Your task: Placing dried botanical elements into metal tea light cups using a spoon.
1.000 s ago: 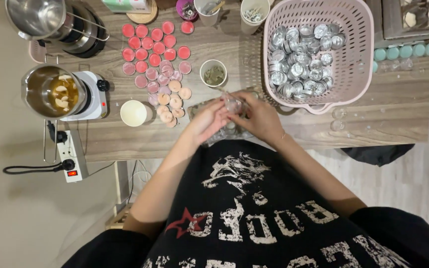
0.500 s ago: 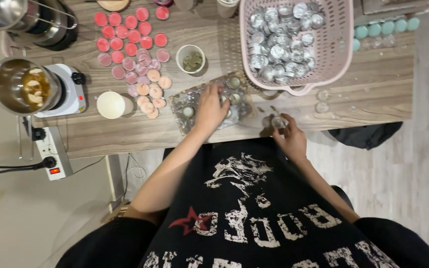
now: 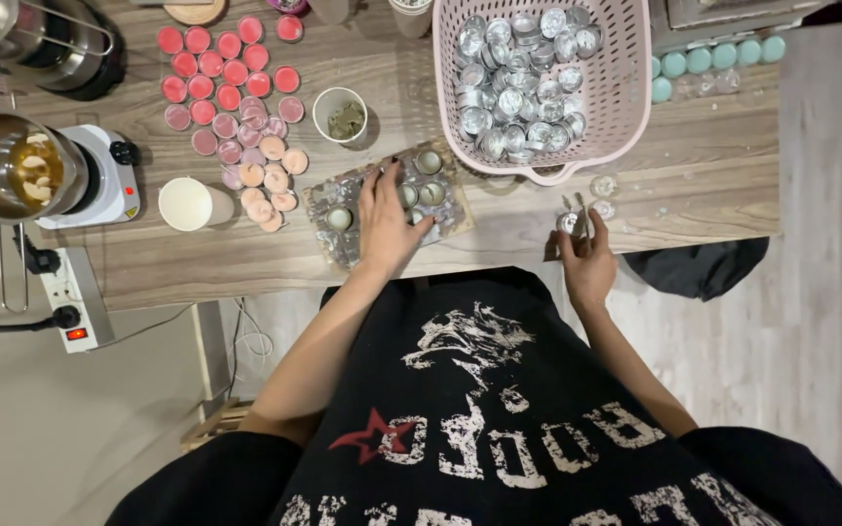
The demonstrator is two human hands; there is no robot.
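Wood-grain planks are forming the long table (image 3: 694, 185) that is carrying everything, running across the upper part of the view. A pink plastic basket (image 3: 626, 107) is sitting toward its right end, heaped with empty silver metal cups (image 3: 523, 83). At the left, a steel pot (image 3: 12, 166) is resting on a small white hotplate (image 3: 109, 195), with what looks like pale lumps lying in amber liquid. Rows of filled cups (image 3: 231, 73), shading from red down to pale peach, are lying between the hotplate and the basket, with a white paper cup (image 3: 185, 203) just below them and another small cup (image 3: 340, 112) of greenish bits beside them. A short row of teal cups (image 3: 708, 60) is lining the far right edge.

Near the front edge, a foil-covered board (image 3: 328, 244) is lying just left of the basket's handle, holding a few metal cups. The left hand (image 3: 389, 219) is lying flat on it, fingers spread and pressing on the foil, gripping nothing. The right hand (image 3: 587, 263) is hovering at the table's front edge, well apart from the left, its fingertips pinched around one small metal cup (image 3: 567, 222); thin tweezers (image 3: 580, 209) are poking up beside that cup, though I cannot tell whether the fingers are holding them as well. Two tiny clear discs (image 3: 603, 185) are lying just beyond.
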